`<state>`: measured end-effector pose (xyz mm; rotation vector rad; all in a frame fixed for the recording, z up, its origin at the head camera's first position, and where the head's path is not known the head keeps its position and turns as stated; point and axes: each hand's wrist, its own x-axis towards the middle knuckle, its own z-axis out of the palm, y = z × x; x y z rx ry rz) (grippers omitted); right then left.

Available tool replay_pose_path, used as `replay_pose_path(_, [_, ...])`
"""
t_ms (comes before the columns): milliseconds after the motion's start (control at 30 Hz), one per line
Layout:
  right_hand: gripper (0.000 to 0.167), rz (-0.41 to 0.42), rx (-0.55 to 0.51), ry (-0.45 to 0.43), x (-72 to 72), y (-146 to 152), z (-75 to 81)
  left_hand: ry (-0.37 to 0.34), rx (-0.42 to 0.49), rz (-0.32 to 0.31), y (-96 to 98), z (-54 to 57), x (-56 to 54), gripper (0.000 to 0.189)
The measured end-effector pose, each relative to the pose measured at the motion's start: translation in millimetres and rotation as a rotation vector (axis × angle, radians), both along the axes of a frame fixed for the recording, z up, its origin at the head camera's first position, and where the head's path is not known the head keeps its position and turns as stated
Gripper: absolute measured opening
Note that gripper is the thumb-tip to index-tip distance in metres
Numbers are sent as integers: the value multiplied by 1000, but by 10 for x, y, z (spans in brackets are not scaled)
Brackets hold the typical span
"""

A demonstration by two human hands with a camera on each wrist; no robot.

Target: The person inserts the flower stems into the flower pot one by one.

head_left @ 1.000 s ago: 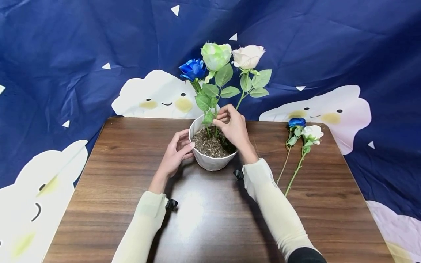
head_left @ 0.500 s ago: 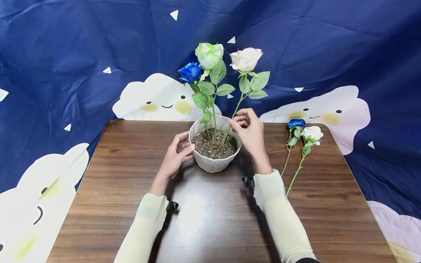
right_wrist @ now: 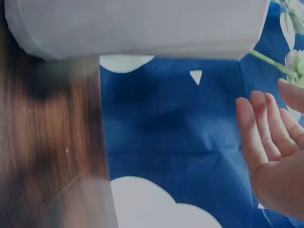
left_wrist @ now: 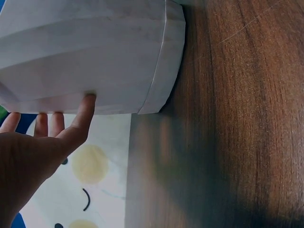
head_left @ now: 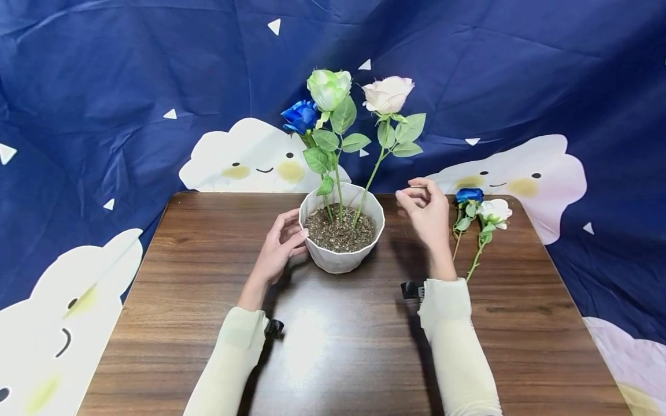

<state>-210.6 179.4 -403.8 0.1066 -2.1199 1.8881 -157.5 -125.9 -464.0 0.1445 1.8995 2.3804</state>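
A white faceted flower pot (head_left: 338, 261) filled with dark soil (head_left: 333, 234) stands on the table. Three artificial roses rise from the soil: a blue rose (head_left: 300, 117), a green-and-white rose (head_left: 329, 90) and a pale pink rose (head_left: 388, 94) leaning right. My left hand (head_left: 276, 245) rests its fingertips and thumb against the pot's left side; the left wrist view shows the fingers (left_wrist: 81, 116) fairly straight. To the right of the pot my right hand (head_left: 428, 215) hovers with relaxed fingers, apart from everything. Nothing lies between them in the right wrist view.
On the right of the brown wooden table (head_left: 198, 254) lie a loose blue rose (head_left: 469, 195) and a white rose (head_left: 494, 212), their lower stems partly hidden by the right arm. Behind the table hangs a blue cloth (head_left: 130, 69) with smiling clouds.
My right hand has come away from the pale pink rose's stem and moved right, clear of the pot. The left hand has stayed at the pot's side.
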Motion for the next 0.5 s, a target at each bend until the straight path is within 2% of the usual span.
replay_pose_path(100, [28,-14,-14,-21,20,100,-20,-2,3,-3,4,-4,-1,55])
replay_pose_path(333, [26,-29,-166,-85,89,306,-48,-3,6,0,2,-12,-4,54])
replay_pose_path(500, [22,-77,-176,-107,133,450,-106,-3,5,0,-1,-7,-4,54])
